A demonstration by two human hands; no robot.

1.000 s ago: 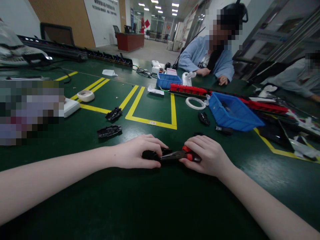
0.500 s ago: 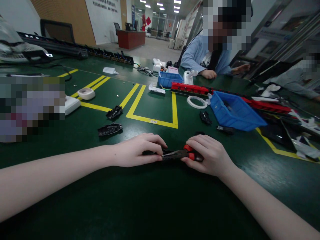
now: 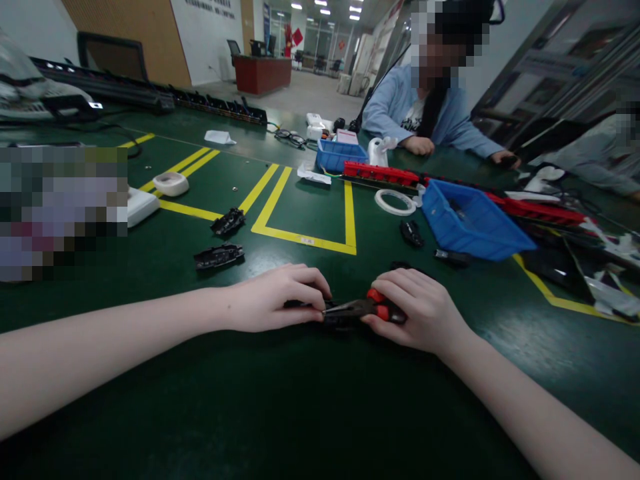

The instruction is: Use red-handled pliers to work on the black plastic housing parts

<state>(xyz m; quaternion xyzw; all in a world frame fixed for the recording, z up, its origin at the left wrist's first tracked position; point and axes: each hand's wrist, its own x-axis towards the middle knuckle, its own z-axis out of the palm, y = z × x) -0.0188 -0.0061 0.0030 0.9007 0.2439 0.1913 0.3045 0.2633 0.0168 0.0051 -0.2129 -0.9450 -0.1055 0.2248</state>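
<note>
My right hand (image 3: 417, 307) is wrapped round the red-and-black handles of a pair of needle-nose pliers (image 3: 356, 307). The jaws point left and meet the fingertips of my left hand (image 3: 285, 297). Those fingers are closed on a small black plastic part (image 3: 340, 321) low over the green table; much of it is hidden behind the fingers and pliers, and I cannot make out what sits between the jaws. Beyond my left hand lie two black molded shells, one nearer (image 3: 219, 256) and one farther (image 3: 229, 222).
A blue bin (image 3: 475, 220) stands at the right, with a black piece (image 3: 411, 233) and a white tape roll (image 3: 395, 202) beside it. Farther back are a smaller blue bin (image 3: 340, 155) and a red strip (image 3: 383, 175). A person in a blue shirt (image 3: 395, 100) sits opposite.
My hands, the pliers and the black part stay in nearly the same place. Across the table, the other person's hand at the right has come down to the table.
</note>
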